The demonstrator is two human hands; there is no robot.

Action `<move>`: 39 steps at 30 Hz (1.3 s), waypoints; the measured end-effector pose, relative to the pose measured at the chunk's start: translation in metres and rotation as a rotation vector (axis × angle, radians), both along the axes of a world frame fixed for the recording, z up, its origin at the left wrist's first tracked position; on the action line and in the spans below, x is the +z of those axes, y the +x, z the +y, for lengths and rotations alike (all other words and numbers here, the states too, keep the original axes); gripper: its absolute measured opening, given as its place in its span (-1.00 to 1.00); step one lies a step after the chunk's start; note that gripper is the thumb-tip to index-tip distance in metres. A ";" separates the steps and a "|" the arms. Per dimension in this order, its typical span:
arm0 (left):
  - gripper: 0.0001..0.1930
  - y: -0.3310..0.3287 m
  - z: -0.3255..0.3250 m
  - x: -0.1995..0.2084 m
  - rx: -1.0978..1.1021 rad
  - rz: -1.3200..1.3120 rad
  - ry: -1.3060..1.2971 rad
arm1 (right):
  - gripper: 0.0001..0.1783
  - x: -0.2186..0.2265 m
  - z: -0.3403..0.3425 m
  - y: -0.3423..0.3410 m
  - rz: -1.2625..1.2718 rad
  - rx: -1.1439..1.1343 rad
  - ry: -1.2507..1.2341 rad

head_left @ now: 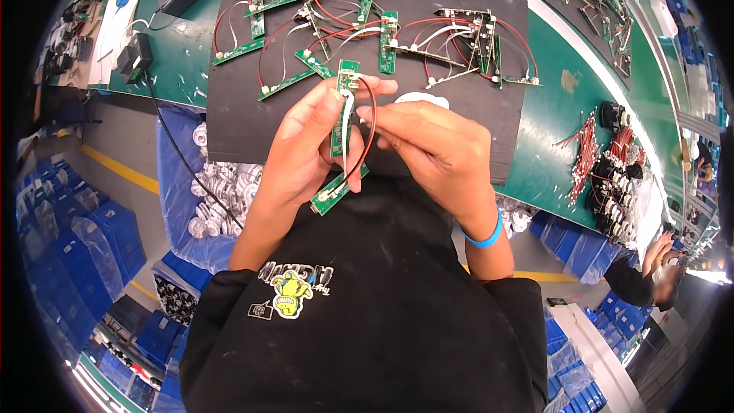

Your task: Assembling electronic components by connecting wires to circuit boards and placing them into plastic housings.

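Bright, even overhead light fills the scene, with soft, faint shadows on the dark mat (459, 46). Fisheye distortion bends the green bench (558, 115) edges strongly, black vignette rings the frame, and a glare patch burns out the lower right rim.

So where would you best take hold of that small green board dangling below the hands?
Probably by its long edges, coming from below. The dangling green board hangs tilted under the left hand on red and white wires, so its narrow sides are free, and pinching them likely avoids the parts and wire joints on its face.
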State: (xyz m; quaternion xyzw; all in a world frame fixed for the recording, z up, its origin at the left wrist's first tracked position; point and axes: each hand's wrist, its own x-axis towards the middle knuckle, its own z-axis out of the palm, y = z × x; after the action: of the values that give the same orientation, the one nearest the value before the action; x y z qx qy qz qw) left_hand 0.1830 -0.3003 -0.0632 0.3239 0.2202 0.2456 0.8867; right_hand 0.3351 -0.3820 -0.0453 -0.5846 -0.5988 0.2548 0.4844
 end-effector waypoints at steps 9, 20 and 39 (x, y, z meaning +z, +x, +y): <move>-0.56 0.006 -0.016 0.006 -0.030 0.079 -0.079 | -0.77 -0.022 0.001 -0.012 -0.401 -0.316 0.326; -0.55 0.010 -0.022 0.006 0.003 0.166 -0.042 | -0.72 -0.028 -0.005 -0.008 -0.511 -0.287 0.359; -0.55 0.012 -0.031 0.014 0.025 0.341 0.026 | -0.75 -0.023 -0.008 0.004 -0.550 -0.281 0.330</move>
State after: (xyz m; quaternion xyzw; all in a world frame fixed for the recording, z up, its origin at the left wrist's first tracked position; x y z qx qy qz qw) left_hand 0.1947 -0.3315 -0.0492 0.3698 0.3682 0.2009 0.8291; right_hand 0.3389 -0.3899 -0.0681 -0.6218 -0.6539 -0.0818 0.4232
